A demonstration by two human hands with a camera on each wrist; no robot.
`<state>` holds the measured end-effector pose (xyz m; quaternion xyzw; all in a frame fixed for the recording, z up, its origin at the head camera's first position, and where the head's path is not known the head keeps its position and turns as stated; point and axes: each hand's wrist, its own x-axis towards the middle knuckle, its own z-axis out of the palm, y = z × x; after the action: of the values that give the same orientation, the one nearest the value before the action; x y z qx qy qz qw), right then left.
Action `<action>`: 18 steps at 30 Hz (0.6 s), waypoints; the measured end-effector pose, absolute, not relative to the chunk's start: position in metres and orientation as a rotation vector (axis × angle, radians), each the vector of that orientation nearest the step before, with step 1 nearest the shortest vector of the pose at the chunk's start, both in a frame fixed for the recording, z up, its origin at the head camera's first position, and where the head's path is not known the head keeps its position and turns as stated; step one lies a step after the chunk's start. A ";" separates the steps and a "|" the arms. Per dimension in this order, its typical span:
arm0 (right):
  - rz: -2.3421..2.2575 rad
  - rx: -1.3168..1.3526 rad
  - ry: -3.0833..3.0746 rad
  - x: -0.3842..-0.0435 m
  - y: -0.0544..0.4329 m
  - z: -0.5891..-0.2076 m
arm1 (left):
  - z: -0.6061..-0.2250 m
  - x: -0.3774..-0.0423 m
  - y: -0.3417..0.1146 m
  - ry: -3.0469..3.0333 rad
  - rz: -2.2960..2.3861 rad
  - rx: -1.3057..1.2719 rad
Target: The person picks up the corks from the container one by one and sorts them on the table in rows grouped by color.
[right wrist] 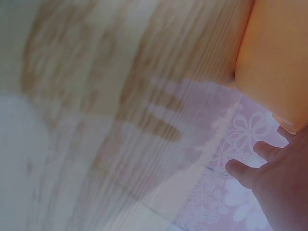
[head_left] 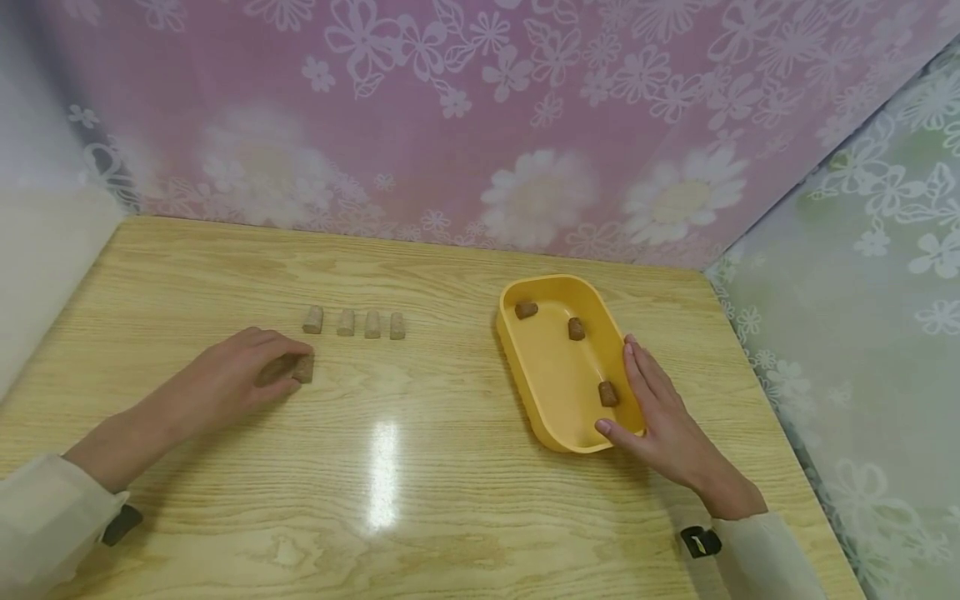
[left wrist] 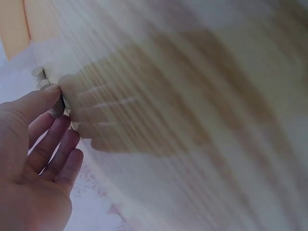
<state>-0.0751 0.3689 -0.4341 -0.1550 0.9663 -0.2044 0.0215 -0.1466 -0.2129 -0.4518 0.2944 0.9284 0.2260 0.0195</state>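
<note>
My left hand (head_left: 236, 371) pinches a small tan cork-like piece (head_left: 303, 368) between thumb and fingers, at the left of the wooden table. Close up in the left wrist view, the thumb (left wrist: 41, 103) covers part of that piece. Just beyond the hand, several similar pale pieces (head_left: 345, 322) stand in a row. My right hand (head_left: 663, 425) holds the right side of a yellow tray (head_left: 517, 358), the thumb over its rim and the fingers along the outside. Inside the tray lie three darker brown pieces (head_left: 576, 328), spaced apart.
A pink flowered cloth (head_left: 435, 150) rises behind the table's far edge, and a pale flowered cloth (head_left: 862, 333) borders the right side. The wooden tabletop (head_left: 450, 517) is glossy, with a bright reflection near its middle.
</note>
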 end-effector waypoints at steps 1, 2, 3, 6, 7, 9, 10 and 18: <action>-0.632 -0.477 2.992 -0.075 0.369 -0.434 | -0.452 -0.147 -0.213 2.881 0.704 0.911; -0.633 -0.476 2.991 -0.075 0.369 -0.434 | -0.452 -0.147 -0.213 2.883 0.709 0.911; -0.635 -0.476 2.990 -0.075 0.369 -0.434 | -0.452 -0.147 -0.213 2.886 0.713 0.911; -0.637 -0.473 2.988 -0.075 0.368 -0.433 | -0.453 -0.147 -0.214 2.898 0.721 0.900; -0.636 -0.469 2.988 -0.075 0.368 -0.433 | -0.452 -0.147 -0.214 2.901 0.724 0.891; -0.637 -0.467 2.986 -0.075 0.368 -0.433 | -0.452 -0.146 -0.215 2.902 0.723 0.872; -0.636 -0.465 2.986 -0.075 0.368 -0.432 | -0.452 -0.146 -0.215 2.901 0.722 0.863; -0.638 -0.467 2.985 -0.075 0.368 -0.432 | -0.451 -0.146 -0.215 2.894 0.716 0.868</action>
<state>-0.0752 0.3677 -0.4321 -0.1510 0.9664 -0.2064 0.0269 -0.1458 -0.2154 -0.4506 0.2794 0.9319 0.2307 0.0184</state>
